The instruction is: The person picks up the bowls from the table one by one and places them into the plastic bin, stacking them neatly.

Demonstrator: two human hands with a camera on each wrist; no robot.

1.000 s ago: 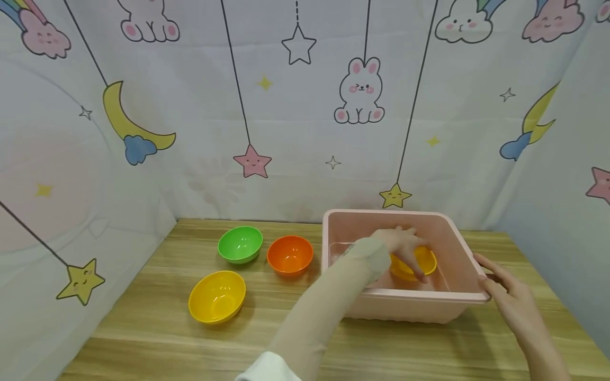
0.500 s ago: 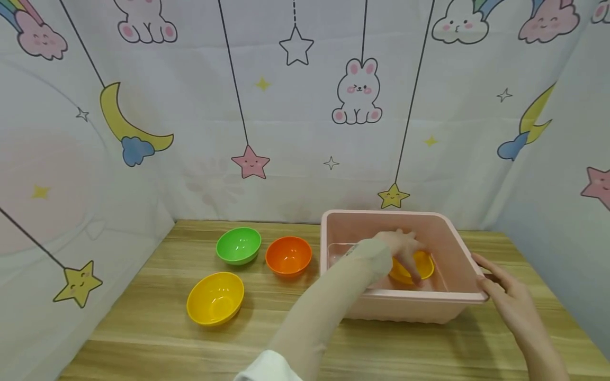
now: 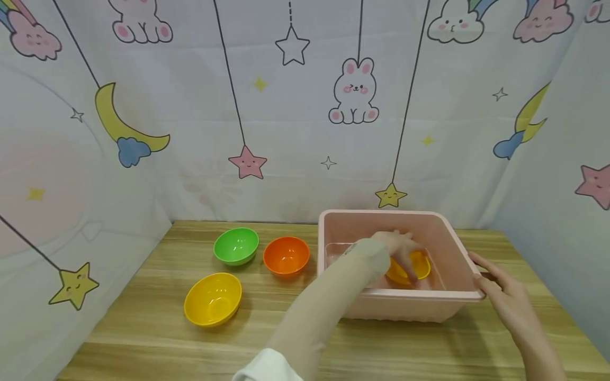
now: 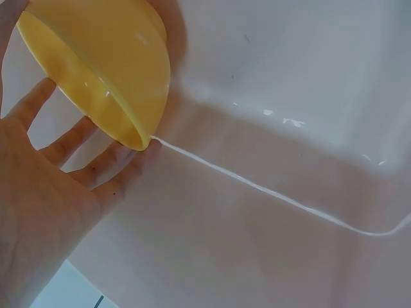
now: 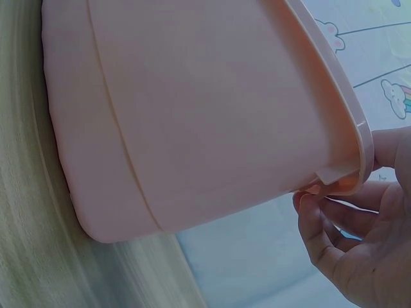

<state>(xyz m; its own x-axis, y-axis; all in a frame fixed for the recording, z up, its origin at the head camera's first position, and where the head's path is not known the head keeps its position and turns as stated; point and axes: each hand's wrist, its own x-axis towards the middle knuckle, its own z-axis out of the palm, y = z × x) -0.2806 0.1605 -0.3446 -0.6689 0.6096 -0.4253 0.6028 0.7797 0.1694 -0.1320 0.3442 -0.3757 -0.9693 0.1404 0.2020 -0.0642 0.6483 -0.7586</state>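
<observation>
A pink plastic basin (image 3: pixel 410 308) stands at the right of the wooden table. Inside it my left hand (image 3: pixel 399 247) spreads over a yellow bowl (image 3: pixel 421 264) and grips it by the rim. In the left wrist view the yellow bowl (image 4: pixel 128 58) is tilted, and several fingertips lie along its edge. The thumb is mostly cut off there. My right hand (image 3: pixel 509 296) holds the basin's right rim. In the right wrist view, my right hand (image 5: pixel 366 237) has fingers curled under the rim of the basin (image 5: pixel 212 122).
Left of the basin are a green bowl (image 3: pixel 236 246), an orange bowl (image 3: pixel 286 256) and a second yellow bowl (image 3: pixel 213 300) on the table (image 3: pixel 157 338). A patterned cloth (image 3: pixel 286 106) hangs behind and at both sides. A pale line (image 4: pixel 257 186) runs inside the basin.
The head view has drifted slightly, so everything sits a little further left. The yellow bowl in the basin looks slightly lower under my left hand. My right hand keeps its place on the rim.
</observation>
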